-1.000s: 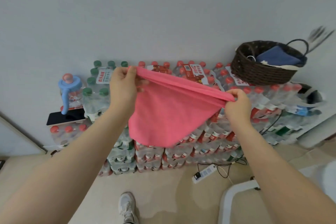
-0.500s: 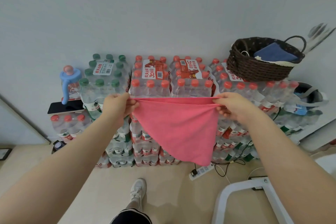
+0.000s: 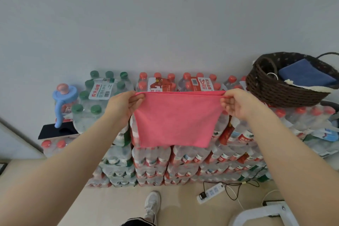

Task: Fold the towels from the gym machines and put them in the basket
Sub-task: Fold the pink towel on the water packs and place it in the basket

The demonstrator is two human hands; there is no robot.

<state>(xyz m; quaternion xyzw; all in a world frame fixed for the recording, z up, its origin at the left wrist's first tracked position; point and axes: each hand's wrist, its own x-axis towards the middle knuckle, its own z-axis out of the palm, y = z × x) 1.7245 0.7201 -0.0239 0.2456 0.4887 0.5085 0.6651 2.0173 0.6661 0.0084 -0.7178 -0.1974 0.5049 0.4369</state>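
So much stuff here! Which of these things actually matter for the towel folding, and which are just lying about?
Part of the job:
pink towel, pinched at its top corners by the left hand and right hand
wicker basket, with a blue towel already inside

Just lying about:
stacked water bottle packs
blue jug
power strip

Bare forearms without sleeves, a white sneaker (image 3: 152,205), and dark shorts (image 3: 138,222).

Both hands pinch pink towel (image 3: 175,121) taut before stacked bottle packs (image 3: 185,163).
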